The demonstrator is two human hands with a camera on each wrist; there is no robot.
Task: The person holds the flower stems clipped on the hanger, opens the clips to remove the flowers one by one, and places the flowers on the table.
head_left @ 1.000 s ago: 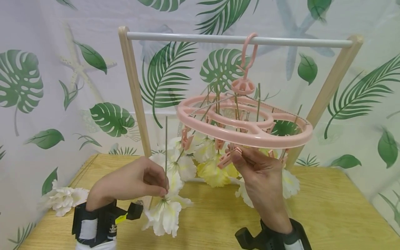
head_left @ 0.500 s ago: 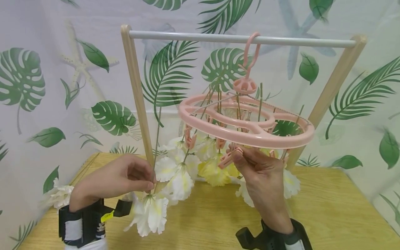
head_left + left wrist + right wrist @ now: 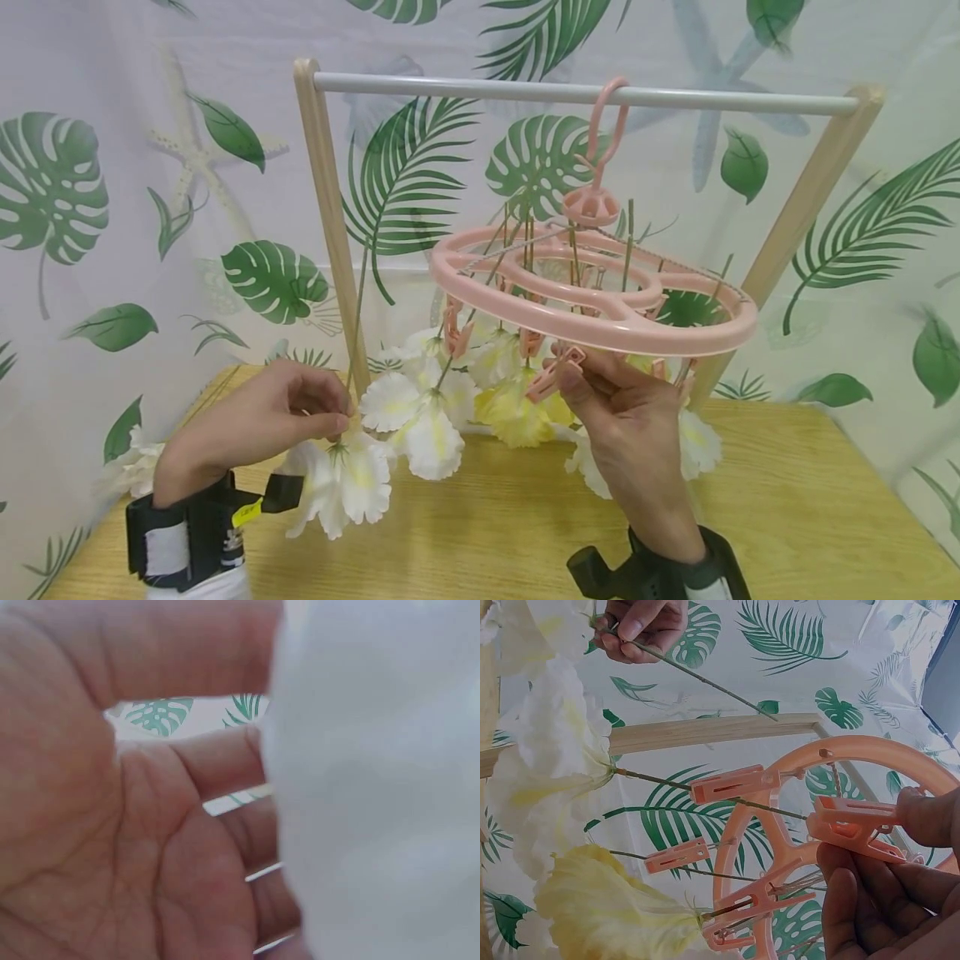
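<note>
My left hand [image 3: 258, 417] pinches the stem of a white artificial flower [image 3: 341, 487] just above the bloom, so the flower hangs head down with its stem [image 3: 705, 679] slanting up. In the left wrist view a blurred petal [image 3: 382, 787] covers the right side and hides the fingertips. Between thumb and fingers my right hand [image 3: 630, 437] holds a pink clothespin [image 3: 546, 383], whose free end points left. That clothespin hangs under a round pink drying hanger [image 3: 525, 319]. Several flowers, white [image 3: 427, 442] and yellow [image 3: 517, 412], hang head down from the hanger's other clothespins [image 3: 727, 785].
The hanger's hook [image 3: 609, 121] sits over the white bar [image 3: 450, 86] of a rack with wooden posts [image 3: 330, 217]. The rack stands on a wooden table [image 3: 510, 533]. Another white flower [image 3: 135, 467] lies at the table's left, partly behind my left forearm. A leaf-print cloth [image 3: 247, 50] covers the wall.
My left hand has moved left, away from the hanger, carrying the white flower, and its stem now leans right at the top. My right hand stays on the same clothespin.
</note>
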